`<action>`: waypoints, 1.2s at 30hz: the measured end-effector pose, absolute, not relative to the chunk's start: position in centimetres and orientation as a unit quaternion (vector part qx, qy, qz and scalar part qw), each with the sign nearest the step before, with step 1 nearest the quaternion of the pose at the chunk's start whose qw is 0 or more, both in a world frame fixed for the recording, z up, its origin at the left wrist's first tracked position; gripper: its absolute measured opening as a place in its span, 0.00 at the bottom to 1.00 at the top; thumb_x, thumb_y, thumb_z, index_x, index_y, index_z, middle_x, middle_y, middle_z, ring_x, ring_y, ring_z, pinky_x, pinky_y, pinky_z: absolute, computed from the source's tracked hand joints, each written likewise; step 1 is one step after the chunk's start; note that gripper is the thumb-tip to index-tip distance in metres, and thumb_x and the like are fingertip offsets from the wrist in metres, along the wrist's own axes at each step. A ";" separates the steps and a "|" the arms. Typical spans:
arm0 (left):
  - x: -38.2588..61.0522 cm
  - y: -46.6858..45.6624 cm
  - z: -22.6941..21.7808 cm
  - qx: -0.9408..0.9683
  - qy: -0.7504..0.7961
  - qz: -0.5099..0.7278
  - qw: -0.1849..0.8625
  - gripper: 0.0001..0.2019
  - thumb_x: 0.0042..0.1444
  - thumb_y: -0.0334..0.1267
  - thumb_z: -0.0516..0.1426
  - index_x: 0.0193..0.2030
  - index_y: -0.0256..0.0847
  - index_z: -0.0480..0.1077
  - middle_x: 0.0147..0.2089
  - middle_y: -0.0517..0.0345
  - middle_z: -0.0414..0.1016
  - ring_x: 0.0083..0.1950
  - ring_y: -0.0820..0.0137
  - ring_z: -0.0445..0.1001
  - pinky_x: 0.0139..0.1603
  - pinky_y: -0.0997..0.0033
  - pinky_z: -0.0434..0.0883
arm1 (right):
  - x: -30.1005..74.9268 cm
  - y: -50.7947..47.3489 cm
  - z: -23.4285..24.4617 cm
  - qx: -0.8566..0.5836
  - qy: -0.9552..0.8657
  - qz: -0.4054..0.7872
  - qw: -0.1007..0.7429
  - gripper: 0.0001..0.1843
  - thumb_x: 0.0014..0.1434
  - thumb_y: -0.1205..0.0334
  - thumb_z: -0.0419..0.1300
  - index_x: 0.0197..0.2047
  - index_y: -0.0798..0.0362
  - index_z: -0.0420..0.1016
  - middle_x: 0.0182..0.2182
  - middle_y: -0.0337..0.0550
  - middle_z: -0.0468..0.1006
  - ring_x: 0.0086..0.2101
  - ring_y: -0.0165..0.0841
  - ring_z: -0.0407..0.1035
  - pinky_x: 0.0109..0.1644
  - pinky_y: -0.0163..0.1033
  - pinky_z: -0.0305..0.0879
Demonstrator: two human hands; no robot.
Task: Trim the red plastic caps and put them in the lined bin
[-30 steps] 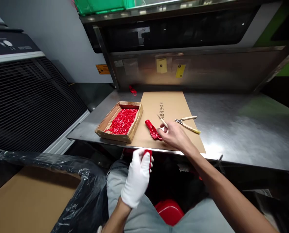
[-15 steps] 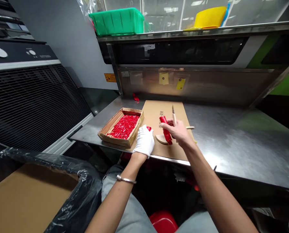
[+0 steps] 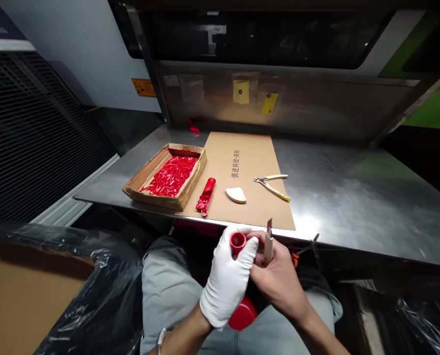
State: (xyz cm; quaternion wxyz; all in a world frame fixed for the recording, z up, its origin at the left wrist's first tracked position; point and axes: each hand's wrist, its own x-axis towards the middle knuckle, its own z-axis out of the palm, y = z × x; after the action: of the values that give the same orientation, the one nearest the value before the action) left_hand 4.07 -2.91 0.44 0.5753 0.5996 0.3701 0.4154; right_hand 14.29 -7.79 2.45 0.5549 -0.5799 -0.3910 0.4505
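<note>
My left hand, in a white glove, is closed round a hollow red plastic part, its round open end facing up. My bare right hand is closed on a craft knife with a pale handle, blade pointing up. Its fingers meet the left hand beside the red part; whether they touch it is hidden. Both hands are above my lap, just in front of the table edge. A second red plastic part lies on the cardboard sheet, near a cream-white wedge-shaped piece.
Wire nippers with pale handles lie spread on the cardboard's right side. Left of it stands a shallow cardboard box of small red scraps. A red scrap lies farther back on the metal table. A black-bag-lined carton stands lower left.
Both hands have come back from over the cardboard to above my lap and met. One red part now lies on the cardboard, and the left hand holds another. The view has tilted down.
</note>
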 end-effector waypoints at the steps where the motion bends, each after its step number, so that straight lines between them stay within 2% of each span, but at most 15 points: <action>1: 3.9 -3.4 -0.1 0.571 0.381 0.427 0.589 0.14 0.63 0.48 0.59 0.49 0.41 0.72 0.47 0.53 0.79 0.47 0.65 0.78 0.53 0.65 0.74 | 13.9 -8.1 2.1 -0.573 -0.401 0.463 0.544 0.20 0.52 0.56 0.70 0.46 0.52 0.75 0.30 0.36 0.73 0.24 0.25 0.64 0.32 0.33 0.68; 4: 2.4 -3.5 -1.9 0.559 0.391 0.415 0.602 0.17 0.61 0.47 0.61 0.52 0.42 0.73 0.49 0.52 0.78 0.48 0.65 0.77 0.53 0.65 0.74 | 14.9 -9.3 1.3 -0.583 -0.450 0.458 0.497 0.20 0.59 0.53 0.64 0.53 0.50 0.73 0.34 0.40 0.75 0.29 0.29 0.70 0.34 0.34 0.70; 6: 0.7 -3.3 -2.8 0.595 0.394 0.382 0.587 0.22 0.58 0.46 0.64 0.58 0.43 0.72 0.49 0.53 0.77 0.48 0.65 0.77 0.54 0.64 0.74 | 16.7 -10.0 0.9 -0.614 -0.493 0.407 0.463 0.19 0.63 0.52 0.61 0.56 0.48 0.72 0.40 0.43 0.78 0.37 0.34 0.74 0.40 0.37 0.73; 8: -0.8 -3.3 -3.5 0.626 0.389 0.352 0.576 0.29 0.56 0.46 0.65 0.64 0.44 0.69 0.45 0.55 0.76 0.44 0.66 0.77 0.51 0.63 0.75 | 18.5 -10.7 0.7 -0.651 -0.539 0.336 0.416 0.17 0.66 0.51 0.57 0.55 0.45 0.74 0.44 0.43 0.80 0.43 0.37 0.75 0.46 0.40 0.74; 11: -2.2 -3.6 -3.8 0.652 0.375 0.327 0.572 0.33 0.55 0.47 0.66 0.66 0.41 0.66 0.41 0.57 0.75 0.39 0.68 0.78 0.48 0.63 0.76 | 20.2 -11.6 1.0 -0.668 -0.630 0.219 0.330 0.14 0.68 0.53 0.57 0.53 0.43 0.77 0.44 0.42 0.81 0.41 0.36 0.76 0.46 0.40 0.73; 14: -2.6 -4.2 -3.5 0.686 0.375 0.308 0.542 0.29 0.58 0.48 0.64 0.63 0.39 0.69 0.42 0.54 0.77 0.41 0.66 0.79 0.49 0.63 0.75 | 20.6 -12.1 1.8 -0.643 -0.709 0.138 0.255 0.16 0.68 0.56 0.57 0.58 0.42 0.75 0.36 0.40 0.79 0.29 0.30 0.71 0.35 0.35 0.68; 16: -2.7 -4.6 -3.4 0.710 0.373 0.300 0.517 0.25 0.59 0.48 0.63 0.60 0.40 0.71 0.44 0.52 0.78 0.45 0.64 0.78 0.51 0.63 0.74 | 20.5 -12.2 2.2 -0.625 -0.740 0.113 0.223 0.18 0.69 0.57 0.57 0.61 0.43 0.73 0.32 0.39 0.76 0.25 0.27 0.67 0.30 0.34 0.63; 24: -3.5 -5.5 -3.9 0.744 0.315 0.310 0.501 0.20 0.65 0.47 0.57 0.59 0.42 0.71 0.45 0.50 0.81 0.51 0.60 0.78 0.60 0.54 0.70 | 20.0 -11.8 2.9 -0.577 -0.795 0.039 0.180 0.16 0.70 0.57 0.55 0.57 0.48 0.75 0.29 0.40 0.72 0.26 0.30 0.67 0.29 0.38 0.58; 29: -3.2 -5.3 -3.2 0.734 0.270 0.308 0.542 0.15 0.67 0.44 0.53 0.55 0.41 0.70 0.42 0.52 0.79 0.45 0.63 0.77 0.56 0.59 0.71 | 19.8 -11.8 3.1 -0.566 -0.808 -0.014 0.160 0.14 0.70 0.57 0.56 0.55 0.49 0.75 0.27 0.38 0.71 0.24 0.30 0.66 0.27 0.41 0.55; 36: -3.1 -5.1 -2.9 0.717 0.258 0.284 0.582 0.09 0.67 0.39 0.53 0.48 0.41 0.71 0.41 0.54 0.76 0.41 0.66 0.75 0.47 0.65 0.71 | 20.1 -11.6 3.0 -0.556 -0.818 -0.009 0.149 0.15 0.70 0.56 0.54 0.56 0.47 0.74 0.28 0.38 0.72 0.25 0.29 0.66 0.27 0.40 0.54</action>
State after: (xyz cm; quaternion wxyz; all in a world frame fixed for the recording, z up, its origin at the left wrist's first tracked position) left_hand -3.11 -5.09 -2.93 0.5821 0.7169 0.2575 0.2842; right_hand 20.14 -11.56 2.97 0.1489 -0.5556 -0.8179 -0.0094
